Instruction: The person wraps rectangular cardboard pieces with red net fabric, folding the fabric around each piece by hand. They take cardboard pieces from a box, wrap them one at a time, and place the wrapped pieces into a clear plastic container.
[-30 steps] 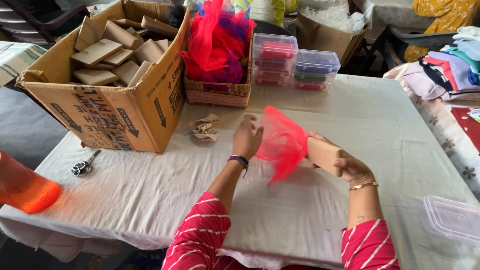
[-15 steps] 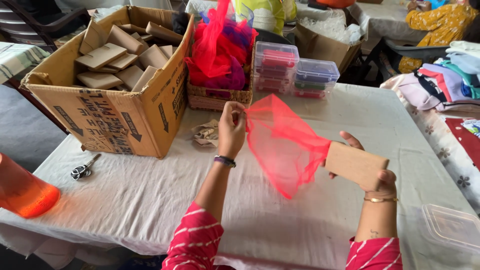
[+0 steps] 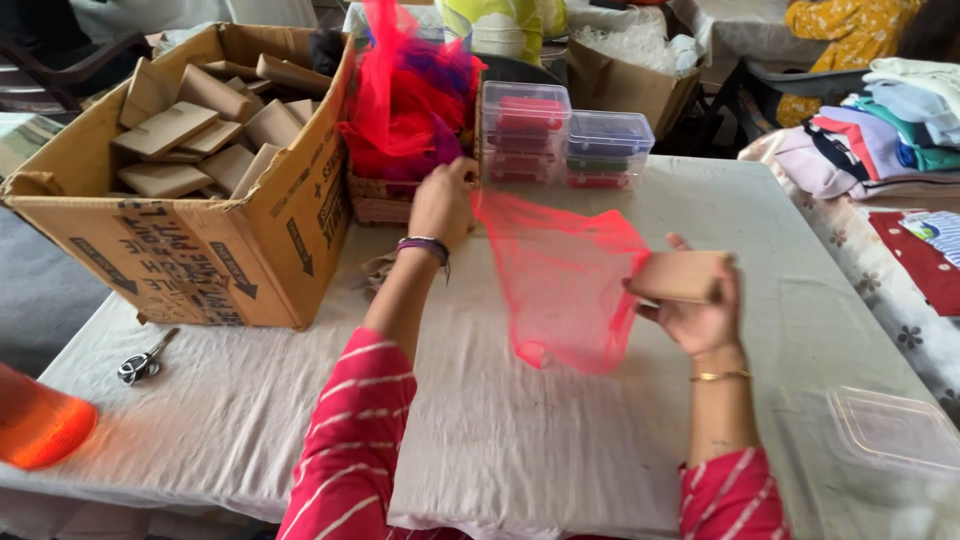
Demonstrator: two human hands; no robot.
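Note:
A sheer red net pouch (image 3: 565, 275) hangs stretched between my two hands above the white-covered table (image 3: 520, 430). My left hand (image 3: 443, 203) pinches its upper left corner, close to a woven basket (image 3: 380, 198) heaped with red and purple net pieces. My right hand (image 3: 700, 310) grips a small flat brown cardboard box (image 3: 682, 275) together with the pouch's right edge. The box's end meets the pouch's mouth; whether it is inside I cannot tell.
A big open carton (image 3: 215, 170) full of brown boxes stands at left, scissors (image 3: 145, 362) and an orange object (image 3: 40, 420) near the front left edge. Clear lidded containers (image 3: 565, 140) sit behind; a clear lid (image 3: 890, 430) lies at right. Folded clothes (image 3: 880, 130) lie far right.
My left hand has pulled the pouch's corner up and left toward the basket, so the net is spread wider. My right hand with the box has shifted slightly left.

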